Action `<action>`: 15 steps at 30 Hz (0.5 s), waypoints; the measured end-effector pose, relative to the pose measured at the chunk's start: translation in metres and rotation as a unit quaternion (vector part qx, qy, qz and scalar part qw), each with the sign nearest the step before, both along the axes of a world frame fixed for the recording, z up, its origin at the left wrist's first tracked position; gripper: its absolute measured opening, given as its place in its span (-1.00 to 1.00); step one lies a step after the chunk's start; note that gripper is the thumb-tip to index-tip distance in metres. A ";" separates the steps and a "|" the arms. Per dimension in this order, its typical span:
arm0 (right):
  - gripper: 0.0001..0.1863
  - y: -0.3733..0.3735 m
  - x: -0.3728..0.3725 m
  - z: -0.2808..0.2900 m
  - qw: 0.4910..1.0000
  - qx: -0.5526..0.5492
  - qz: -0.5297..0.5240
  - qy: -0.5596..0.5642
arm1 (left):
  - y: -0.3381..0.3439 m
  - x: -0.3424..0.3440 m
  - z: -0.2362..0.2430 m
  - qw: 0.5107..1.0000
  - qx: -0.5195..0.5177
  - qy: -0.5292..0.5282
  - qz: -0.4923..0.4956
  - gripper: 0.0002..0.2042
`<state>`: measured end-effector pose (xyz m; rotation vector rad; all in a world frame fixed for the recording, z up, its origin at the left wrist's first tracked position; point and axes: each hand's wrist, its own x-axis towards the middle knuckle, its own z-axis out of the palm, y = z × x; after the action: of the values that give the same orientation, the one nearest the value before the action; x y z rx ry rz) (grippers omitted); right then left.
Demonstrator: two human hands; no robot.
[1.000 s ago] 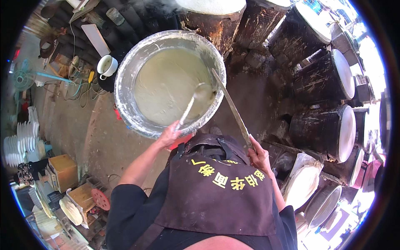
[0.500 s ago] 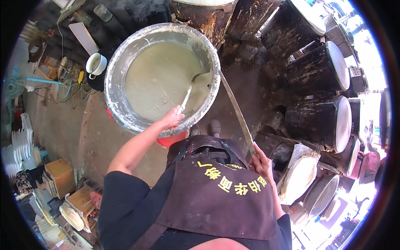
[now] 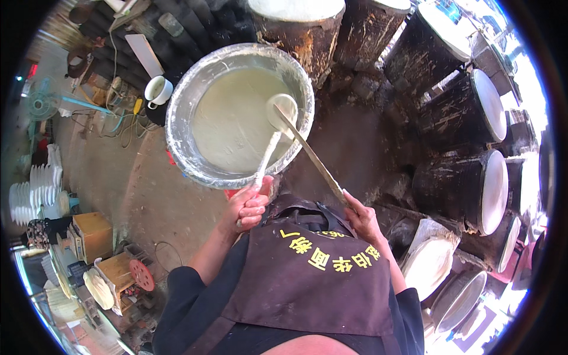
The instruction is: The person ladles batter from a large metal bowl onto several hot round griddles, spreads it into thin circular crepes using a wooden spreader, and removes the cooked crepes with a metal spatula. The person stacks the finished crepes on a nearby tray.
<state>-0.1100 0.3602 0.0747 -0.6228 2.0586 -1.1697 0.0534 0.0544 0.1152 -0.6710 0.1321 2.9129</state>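
Note:
My left hand point(image 3: 248, 207) is closed round the long, pale-crusted handle of a ladle point(image 3: 273, 119). The ladle's round bowl, holding pale liquid, is over a large metal basin point(image 3: 177, 142) of thin, cream-coloured batter. My right hand point(image 3: 362, 216) grips a long, flat wooden stick point(image 3: 316, 157), which slants up to the ladle's bowl, its tip crossing it; whether they touch I cannot tell. A red container point(image 3: 232, 193) shows behind my left hand, below the basin.
Several dark drums with pale round tops point(image 3: 444, 189) line the right side. A white mug point(image 3: 160, 89) stands left of the basin. At the left are a fan point(image 3: 42, 100), loose cables, stacked white items point(image 3: 38, 189) and wooden boxes point(image 3: 94, 236). Pale cloth-like sheets point(image 3: 426, 260) lie at lower right.
The ladle's bowl has come up out of the batter. My left hand has moved toward my body. The stick's tip has swung left from the basin's rim to the ladle's bowl.

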 end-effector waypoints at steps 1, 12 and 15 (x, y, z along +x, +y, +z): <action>-0.47 0.004 -0.008 0.008 0.999 -0.032 0.003 -0.014 | 0.002 0.001 0.017 0.996 -0.090 0.003 0.009 -0.60; -0.50 0.008 -0.080 0.058 0.987 -0.047 0.090 -0.128 | 0.032 -0.034 0.101 0.894 -0.402 0.084 0.182 -0.51; -0.48 -0.010 -0.089 0.076 0.964 -0.105 0.164 -0.181 | 0.042 -0.047 0.094 0.926 -0.311 0.047 0.207 -0.58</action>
<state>-0.1986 0.3504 0.1509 -0.7548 1.4741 -1.2085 0.0063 0.0969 0.2091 -0.7032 1.0880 3.3060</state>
